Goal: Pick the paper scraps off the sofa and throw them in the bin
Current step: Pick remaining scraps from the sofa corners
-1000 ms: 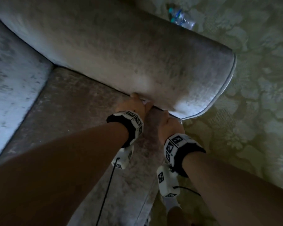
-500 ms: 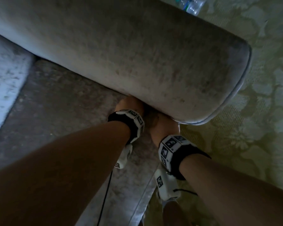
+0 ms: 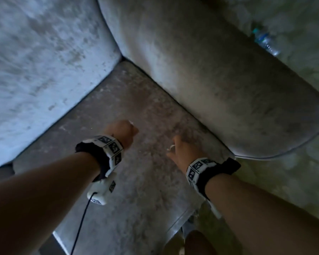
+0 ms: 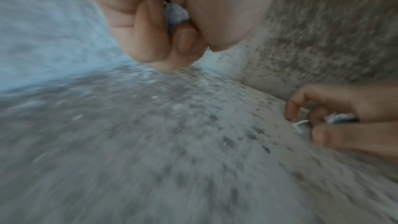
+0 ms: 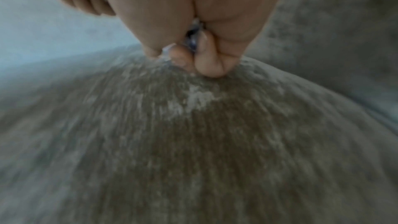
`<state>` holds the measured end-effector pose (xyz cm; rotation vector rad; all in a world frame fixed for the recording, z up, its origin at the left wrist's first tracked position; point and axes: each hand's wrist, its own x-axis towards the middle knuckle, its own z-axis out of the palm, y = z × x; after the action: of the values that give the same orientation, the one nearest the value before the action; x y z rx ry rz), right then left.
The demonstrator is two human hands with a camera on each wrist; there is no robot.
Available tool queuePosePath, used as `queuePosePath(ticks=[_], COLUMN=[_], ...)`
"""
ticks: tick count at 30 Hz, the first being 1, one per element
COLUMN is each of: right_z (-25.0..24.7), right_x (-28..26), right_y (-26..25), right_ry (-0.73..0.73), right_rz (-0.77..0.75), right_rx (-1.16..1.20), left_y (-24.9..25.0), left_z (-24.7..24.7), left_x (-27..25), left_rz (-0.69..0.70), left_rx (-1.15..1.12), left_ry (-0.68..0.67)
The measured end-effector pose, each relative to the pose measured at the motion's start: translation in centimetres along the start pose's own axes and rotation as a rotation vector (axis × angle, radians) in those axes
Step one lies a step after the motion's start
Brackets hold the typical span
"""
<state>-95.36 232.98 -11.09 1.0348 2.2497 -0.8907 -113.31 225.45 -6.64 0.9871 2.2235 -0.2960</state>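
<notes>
While the person leans over a grey velvet sofa (image 3: 182, 74), both bare arms reach out above the seat cushion (image 3: 136, 181). The left hand (image 3: 121, 130) is balled into a fist over the middle of the seat, and the left wrist view shows its fingers curled tight around a small crumpled paper scrap (image 4: 176, 14), pale with a bluish tint, tucked against the palm. The right hand (image 3: 182, 153) hovers to the right, nearer the padded armrest (image 3: 247, 107). Its fingers are also curled, gripping a second paper scrap (image 5: 192, 40) that shows white and dark blue between the fingertips; a white edge of it pokes out by the thumb. The two hands are near each other but apart. A few tiny pale specks lie on the seat fabric, too blurred to tell whether they are paper. The back cushion (image 3: 35, 61) rises at the far left. Beyond the armrest, at the far right, a clear plastic bottle (image 3: 265, 41) lies on a green floral carpet (image 3: 293, 181). Each wrist wears a black strap with a white marked band.
</notes>
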Motion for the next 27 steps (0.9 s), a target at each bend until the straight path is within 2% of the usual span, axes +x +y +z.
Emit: queuePosePath(ticks=[2, 7, 12, 15, 18, 23, 27], right_z=[0.4, 0.2, 1.1, 3.5, 6.6, 14.6, 22.5], right_x=[0.3, 0.2, -2.6, -4.1, -6.7, -13.7, -20.8], right_y=[-0.2, -1.2, -4.5, -7.6, -11.9, -19.8, -24.0], right_ry=[-0.055, -0.04, -0.169, -0.224, -0.305, -0.46, -0.589], right_rz=[-0.008, -0.083, -0.322, -0.474, -0.645, -0.855, -1.012], right_rx=[-0.075, -0.195, -0.232, -0.243, -0.308, -0.425, -0.475], left_y=[-1.1, -2.3, -4.9, -6.7, -8.2, -12.1, -15.5], left_z=[1.0, 4.4, 8.3, 10.3, 12.2, 17.0, 24.5], left_x=[-1.4, -5.7, -10.4, -13.7, -18.2, -27.8, -35.9], left_rz=[-0.046, -0.121, -0.289, -0.391, -0.523, -0.783, -1.006], left_rx=[-0.074, -0.098, -0.215, -0.303, -0.483, -0.673, -0.917], left_ry=[0.011, -0.039, -0.052, 0.013, 0.092, 0.084, 0.11])
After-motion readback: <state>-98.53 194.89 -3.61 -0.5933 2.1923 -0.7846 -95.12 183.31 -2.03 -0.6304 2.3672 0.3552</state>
